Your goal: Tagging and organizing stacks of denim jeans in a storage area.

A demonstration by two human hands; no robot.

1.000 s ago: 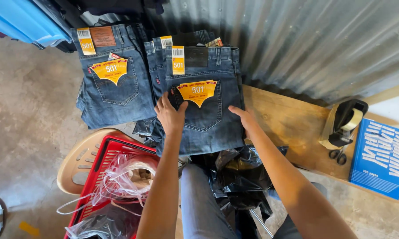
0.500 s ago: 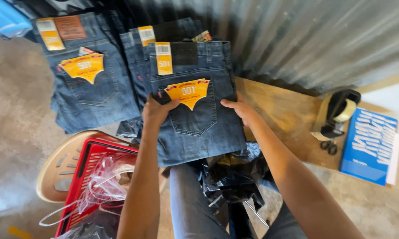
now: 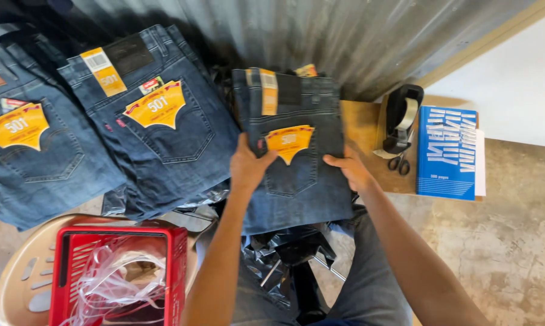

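Your left hand (image 3: 249, 164) grips the left edge of the folded dark jeans (image 3: 293, 151), fingers curled round the fold, thumb just beside the yellow pocket tag (image 3: 288, 141). Your right hand (image 3: 349, 169) presses the right side of the same jeans, fingers fairly flat and close together; can't tell if any wrap under. Taking those jeans as landmark: a second folded pair (image 3: 157, 130) lies just left, a third (image 3: 34, 157) further left. Right of them, on the wooden board (image 3: 363, 124), a black tape dispenser (image 3: 402, 118), small scissors (image 3: 397, 163) and a blue paper pack (image 3: 446, 152). Below-left, a red basket (image 3: 118, 241) holding clear plastic. Black plastic wrap (image 3: 284, 250) sits directly below.
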